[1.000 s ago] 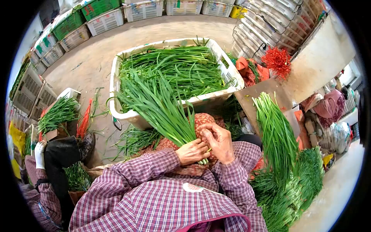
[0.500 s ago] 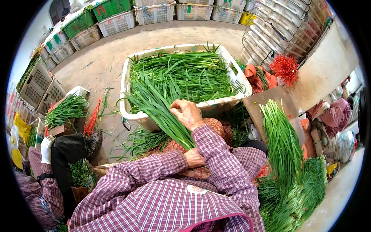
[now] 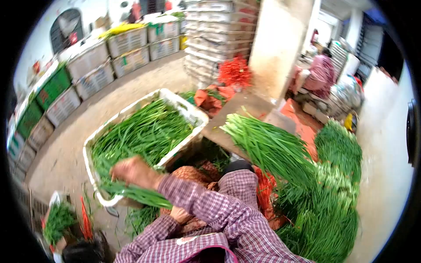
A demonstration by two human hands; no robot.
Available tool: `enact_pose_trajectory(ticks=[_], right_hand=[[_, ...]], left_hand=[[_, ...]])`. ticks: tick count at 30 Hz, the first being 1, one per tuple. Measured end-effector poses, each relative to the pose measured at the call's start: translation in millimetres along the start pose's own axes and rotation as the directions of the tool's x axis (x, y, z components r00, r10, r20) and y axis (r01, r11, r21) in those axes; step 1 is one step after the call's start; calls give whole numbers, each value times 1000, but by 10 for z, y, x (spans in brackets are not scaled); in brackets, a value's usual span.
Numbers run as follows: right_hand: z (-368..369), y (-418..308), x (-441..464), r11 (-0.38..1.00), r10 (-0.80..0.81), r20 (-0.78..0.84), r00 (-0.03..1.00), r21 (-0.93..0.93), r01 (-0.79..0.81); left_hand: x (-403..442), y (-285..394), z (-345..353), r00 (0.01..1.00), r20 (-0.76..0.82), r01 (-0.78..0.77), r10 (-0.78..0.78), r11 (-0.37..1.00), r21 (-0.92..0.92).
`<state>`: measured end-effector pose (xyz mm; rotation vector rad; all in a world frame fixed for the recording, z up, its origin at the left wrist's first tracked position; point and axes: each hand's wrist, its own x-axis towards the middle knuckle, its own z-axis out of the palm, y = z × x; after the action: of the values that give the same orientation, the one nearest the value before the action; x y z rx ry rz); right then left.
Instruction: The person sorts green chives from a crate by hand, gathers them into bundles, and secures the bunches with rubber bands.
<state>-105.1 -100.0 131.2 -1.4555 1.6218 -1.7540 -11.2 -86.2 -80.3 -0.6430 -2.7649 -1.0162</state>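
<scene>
My left hand (image 3: 180,215) is closed around the stem end of a bunch of long green leaves (image 3: 147,196), low over my lap. Blurred by motion, my right hand (image 3: 135,172) is over the leafy part of that bunch, at the near side of a white crate (image 3: 90,168) filled with loose green leaves (image 3: 142,131); its fingers are too smeared to read. To the right, a pile of green stalks (image 3: 267,142) rests on a brown board (image 3: 230,120), pale ends toward the crate.
Many bundled greens (image 3: 324,215) lie at the right beside a pale wall (image 3: 386,131). Red ties (image 3: 234,72) sit near stacked crates (image 3: 219,41) and a pillar (image 3: 276,48). Another person (image 3: 321,74) is at the back right. Crates (image 3: 63,105) line the left.
The view has swung to the right, so the crate appears farther left. My right hand has left the stems and moved out along the leaves, while my left hand keeps its hold.
</scene>
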Motion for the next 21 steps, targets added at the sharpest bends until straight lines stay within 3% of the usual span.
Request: enact_pose_trajectory(ticks=[1, 3, 7, 10, 12, 14, 15, 16, 18, 19, 21], right_hand=[[18, -184, -99, 999, 33, 224, 974, -30, -27], [167, -132, -330, 857, -124, 311, 942, -445, 260], [-175, -254, -721, 849, -249, 39, 968, -473, 237], [-455, -392, -944, 887, -233, -128, 964, -434, 156], [-585, -420, -1092, 961, -130, -253, 959, -272, 59], [-661, -442, -1210, 970, -97, -299, 949, -243, 23], [-693, -425, -1259, 978, -55, -323, 945, -207, -14], [-683, -345, -1276, 977, -157, -407, 900, -195, 82], [-769, -291, -1411, 971, -169, -464, 870, -228, 67], [-812, -319, -1469, 966, -176, -505, 845, -252, 51], [-928, -163, -1555, 965, -194, -513, 836, -254, 68]], left_hand=[[68, -17, -50, 999, 35, -35, 32, 997, 63], [138, -29, -76, 993, 95, -92, 76, 979, 182], [198, -6, -113, 978, 174, -175, 119, 919, 354], [170, 21, -145, 965, 240, -210, 108, 864, 458], [148, 41, -187, 958, 271, -224, 91, 827, 516], [150, 79, -235, 956, 270, -251, 116, 800, 544], [202, 167, -316, 955, 245, -279, 169, 797, 536], [255, 261, -398, 950, 220, -307, 221, 791, 530], [377, 490, -516, 928, 74, -351, 364, 794, 496], [433, 276, -488, 895, -4, -375, 447, 755, 538], [496, -42, -625, 978, -144, -51, 151, 844, 534]])
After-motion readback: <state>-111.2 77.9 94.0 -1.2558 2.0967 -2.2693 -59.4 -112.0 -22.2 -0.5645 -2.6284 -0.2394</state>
